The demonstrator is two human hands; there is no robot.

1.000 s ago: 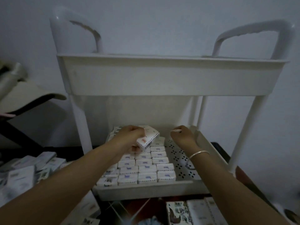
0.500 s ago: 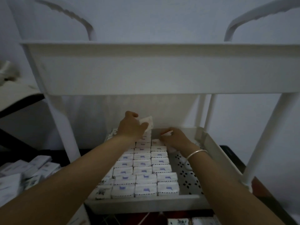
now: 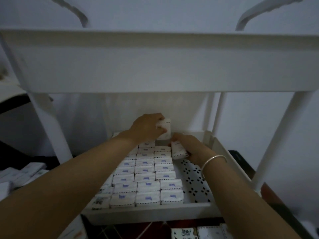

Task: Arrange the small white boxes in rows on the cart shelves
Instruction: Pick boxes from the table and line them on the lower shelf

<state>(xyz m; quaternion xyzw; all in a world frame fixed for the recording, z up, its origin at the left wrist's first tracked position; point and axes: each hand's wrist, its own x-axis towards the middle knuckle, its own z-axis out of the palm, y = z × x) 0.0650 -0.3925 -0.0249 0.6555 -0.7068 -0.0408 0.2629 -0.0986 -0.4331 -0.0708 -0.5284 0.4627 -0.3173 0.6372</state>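
Several small white boxes (image 3: pixel 146 178) with blue marks lie in neat rows on the middle shelf (image 3: pixel 150 214) of a white cart. My left hand (image 3: pixel 146 128) grips one white box (image 3: pixel 164 128), held upright at the back of the shelf above the rows. Just to its right, my right hand (image 3: pixel 191 149) holds another white box (image 3: pixel 178 150) at the far end of the rows, beside the third column. A silver bangle sits on my right wrist.
The cart's top tray (image 3: pixel 155 66) hangs low over the shelf. The right part of the shelf floor (image 3: pixel 195 180) shows its perforated pattern. Loose boxes (image 3: pixel 22 175) lie on the floor at left, more (image 3: pixel 198 233) sit on the shelf below.
My head has come closer and lower. Both hands have reached further back on the shelf. The left hand's box now stands upright, and the right hand now holds a box.
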